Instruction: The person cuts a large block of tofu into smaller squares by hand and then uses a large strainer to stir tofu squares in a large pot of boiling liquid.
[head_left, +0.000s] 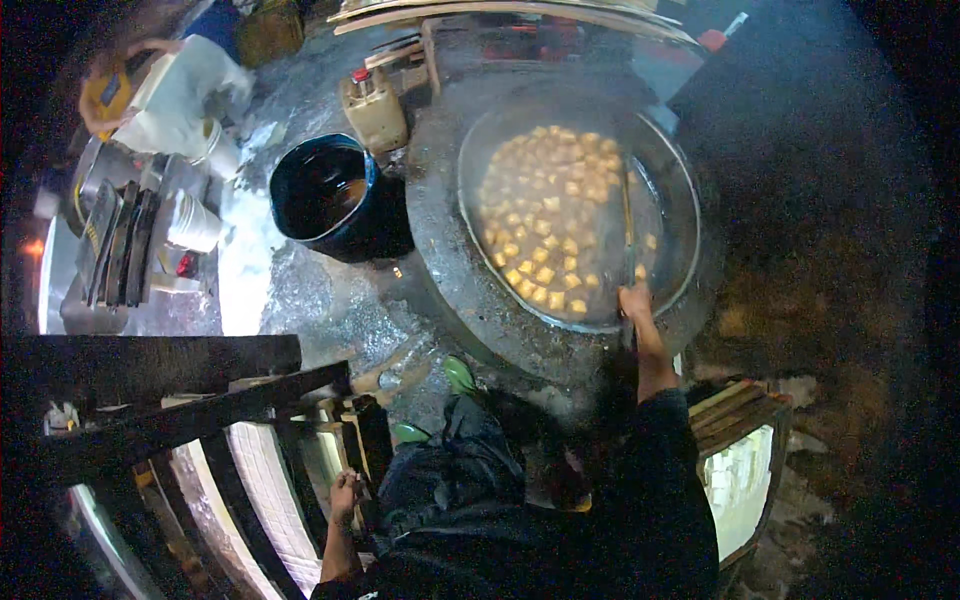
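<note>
My right hand (635,300) is closed round a long, thin, wooden-looking stick (628,215) that reaches across a large round wok (690,215). Whatever is at the stick's far end is hard to make out in the steam. Many golden, square-cut fried pieces (545,255) float in the wok's cloudy liquid, mostly in its left and middle parts. They look like tofu. Low on the left, my left hand (344,495) hangs beside a dark wooden rack with its fingers curled in. What it holds, if anything, cannot be seen.
The wok sits in a wide stone stove (440,220). Left of it stand a black bucket (325,190) and a red-capped jug (372,110). The rack (200,400) holds white slabs (265,490); a wooden box (740,480) of white blocks is at right. A person (110,95) works far left. The floor looks wet.
</note>
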